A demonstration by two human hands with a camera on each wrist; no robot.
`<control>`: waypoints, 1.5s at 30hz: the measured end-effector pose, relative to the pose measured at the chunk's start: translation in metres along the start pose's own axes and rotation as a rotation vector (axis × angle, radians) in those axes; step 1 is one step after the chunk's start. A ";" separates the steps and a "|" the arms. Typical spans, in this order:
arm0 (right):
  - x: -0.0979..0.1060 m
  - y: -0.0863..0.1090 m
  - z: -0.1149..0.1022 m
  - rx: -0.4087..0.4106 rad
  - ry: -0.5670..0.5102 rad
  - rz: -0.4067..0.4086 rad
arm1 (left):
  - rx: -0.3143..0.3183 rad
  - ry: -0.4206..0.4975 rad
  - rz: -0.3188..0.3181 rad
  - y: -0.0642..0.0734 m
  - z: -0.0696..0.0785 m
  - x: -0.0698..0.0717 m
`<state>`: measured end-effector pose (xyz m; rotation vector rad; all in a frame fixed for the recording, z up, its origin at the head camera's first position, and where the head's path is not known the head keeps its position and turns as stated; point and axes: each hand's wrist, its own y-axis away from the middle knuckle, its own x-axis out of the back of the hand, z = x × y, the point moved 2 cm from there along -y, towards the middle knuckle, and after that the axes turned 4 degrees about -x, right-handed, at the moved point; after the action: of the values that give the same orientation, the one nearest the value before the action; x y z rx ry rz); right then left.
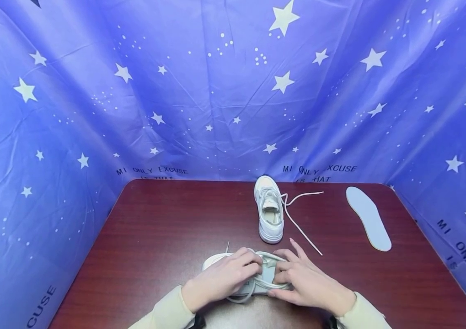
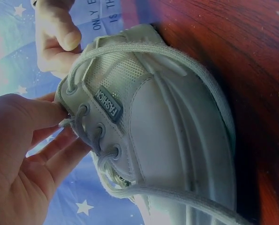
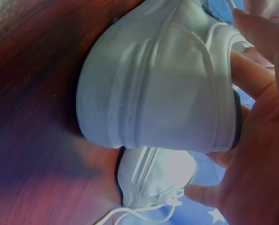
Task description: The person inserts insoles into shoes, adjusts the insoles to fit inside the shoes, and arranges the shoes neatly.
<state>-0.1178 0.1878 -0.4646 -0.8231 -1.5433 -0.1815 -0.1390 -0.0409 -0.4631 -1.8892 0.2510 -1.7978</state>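
A white lace-up sneaker lies close to the person, toe to the left and heel to the right. At its lace and tongue area the left hand pinches the upper's edge between thumb and fingers. The right hand reaches fingers into the heel opening, its thumb along the near side. Inside the opening shows a pale surface, lining or insole, I cannot tell which. The left wrist view shows the lace looping loosely over the sneaker's side. Fingertips inside the shoe are hidden.
Beyond it stands a second white sneaker, its loose lace trailing right. A pale insole lies at the right of the dark red table. Blue star-patterned cloth surrounds the table's back and sides.
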 end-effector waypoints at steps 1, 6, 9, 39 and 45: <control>0.000 0.000 0.000 -0.007 0.001 -0.004 | 0.000 0.001 -0.002 0.000 0.000 0.000; 0.001 -0.001 0.001 -0.023 0.034 -0.013 | -0.006 -0.010 0.002 -0.002 0.000 0.000; 0.001 0.000 0.001 -0.034 0.039 -0.019 | -0.006 -0.016 0.001 -0.003 0.000 0.001; 0.022 0.007 0.020 -0.016 -0.018 0.261 | -0.017 -0.062 0.062 -0.002 0.004 0.002; 0.025 0.010 0.023 -0.146 0.025 0.264 | -0.014 -0.072 0.082 -0.004 0.005 0.001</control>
<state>-0.1289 0.2179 -0.4492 -1.1268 -1.3940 -0.1111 -0.1344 -0.0370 -0.4600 -1.9205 0.3114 -1.6746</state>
